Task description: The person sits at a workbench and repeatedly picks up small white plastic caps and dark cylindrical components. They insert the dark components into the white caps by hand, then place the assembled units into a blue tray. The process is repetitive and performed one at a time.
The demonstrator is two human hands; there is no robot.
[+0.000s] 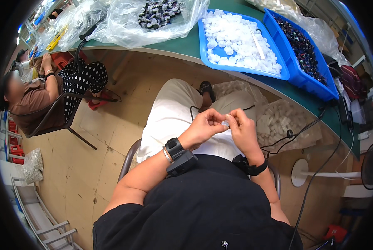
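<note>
Above my lap, the fingertips of both hands meet around a small translucent white plastic piece (225, 123). My left hand (203, 129) pinches it between thumb and fingers. From the other side, my right hand (242, 130) has its thumb and fingers closed on it too. The fingers cover most of the piece, so its exact shape is hidden. Ahead on the green table, a shallow blue tray (245, 71) holds many similar translucent white pieces (226, 31). A white stick-like strip (257, 43) lies on top of them.
Right of the tray, a deeper blue bin (315, 88) holds dark small parts (301, 46). A clear plastic bag (115, 27) with dark-and-clear pieces (159, 13) lies at the table's far left. Black cables (290, 134) hang at right beside a white-based fan (300, 172). Another person (36, 98) sits at left.
</note>
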